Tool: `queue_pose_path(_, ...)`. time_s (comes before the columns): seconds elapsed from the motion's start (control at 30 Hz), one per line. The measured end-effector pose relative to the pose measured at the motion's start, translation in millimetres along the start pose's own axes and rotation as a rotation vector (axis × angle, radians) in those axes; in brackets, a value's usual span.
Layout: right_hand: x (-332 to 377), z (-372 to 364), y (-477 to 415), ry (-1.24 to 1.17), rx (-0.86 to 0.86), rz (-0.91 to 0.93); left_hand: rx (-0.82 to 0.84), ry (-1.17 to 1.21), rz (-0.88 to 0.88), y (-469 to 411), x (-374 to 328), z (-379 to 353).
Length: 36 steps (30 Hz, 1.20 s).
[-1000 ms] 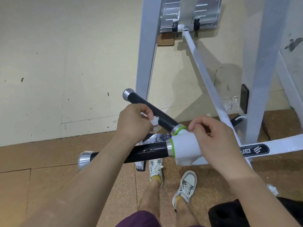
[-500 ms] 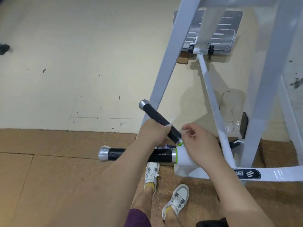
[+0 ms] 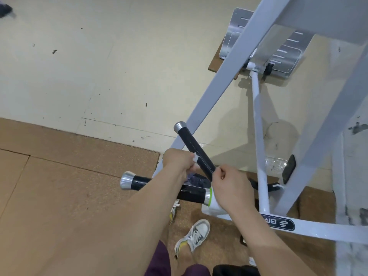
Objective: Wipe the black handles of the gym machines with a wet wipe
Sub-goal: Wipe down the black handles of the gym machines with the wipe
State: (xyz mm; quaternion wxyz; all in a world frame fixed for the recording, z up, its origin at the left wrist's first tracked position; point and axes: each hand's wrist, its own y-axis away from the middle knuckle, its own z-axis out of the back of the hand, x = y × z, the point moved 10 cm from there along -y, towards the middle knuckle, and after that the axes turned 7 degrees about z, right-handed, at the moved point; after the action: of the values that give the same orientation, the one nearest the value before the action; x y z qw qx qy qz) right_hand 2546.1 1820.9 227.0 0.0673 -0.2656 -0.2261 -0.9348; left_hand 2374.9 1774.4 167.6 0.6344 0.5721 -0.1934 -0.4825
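Note:
Two black handles with silver end caps branch from a white hub (image 3: 212, 206) with a green ring. The upper handle (image 3: 194, 149) slants up and to the left. The lower handle (image 3: 139, 183) points left, partly behind my left forearm. My left hand (image 3: 178, 163) presses a small white wet wipe (image 3: 196, 157) against the middle of the upper handle. My right hand (image 3: 231, 188) rests over the hub where the two handles meet, its fingertips pinched at the base of the upper handle.
White frame tubes of the machine (image 3: 223, 92) cross on the right, with a metal footplate (image 3: 286, 54) at the back. A branded white bar (image 3: 318, 228) runs low right. My sneakers (image 3: 194, 236) stand on brown mats. A black pad (image 3: 235, 270) lies near the bottom edge.
The view has tilted and swung left. My left hand has slid the wipe a little up the upper handle from near the hub. My right hand stays at the hub.

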Motion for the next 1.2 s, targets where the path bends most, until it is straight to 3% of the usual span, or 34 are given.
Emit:
queue_pose_path(0.17,-1,-2,-2,0.010,0.016,0.001,-0.001,0.236,0.059,-15,-3,9)
queue_pose_path(0.3,-1,-4,-3,-0.012,0.030,-0.007,0.098,0.241,0.034,-7,-2,3)
queue_pose_path(0.73,-2,-9,-2,-0.040,0.069,-0.040,0.074,0.595,0.175,-29,6,-8)
queue_pose_path(1.2,-5,-8,-1,-0.048,0.059,-0.065,-0.053,0.705,0.016,-42,-20,12)
